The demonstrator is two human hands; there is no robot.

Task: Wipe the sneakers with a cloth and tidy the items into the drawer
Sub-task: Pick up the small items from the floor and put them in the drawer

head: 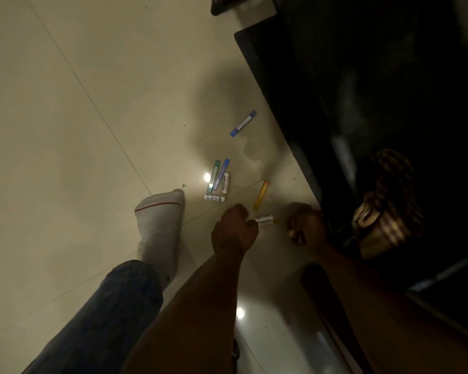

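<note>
Head view: dim cream tiled floor (65, 130)
Left hand (234, 228): fingers pinch white printed tube (265, 219)
Right hand (304, 225): curled closed, contents unclear

pale tiled floor (65, 130) carries scattered items: a blue tube (243, 123), a green tube (213, 175) touching another blue tube (221, 174), two white sticks (225, 182) (214, 197), an orange tube (261, 195), a socked foot (160, 211).
</note>
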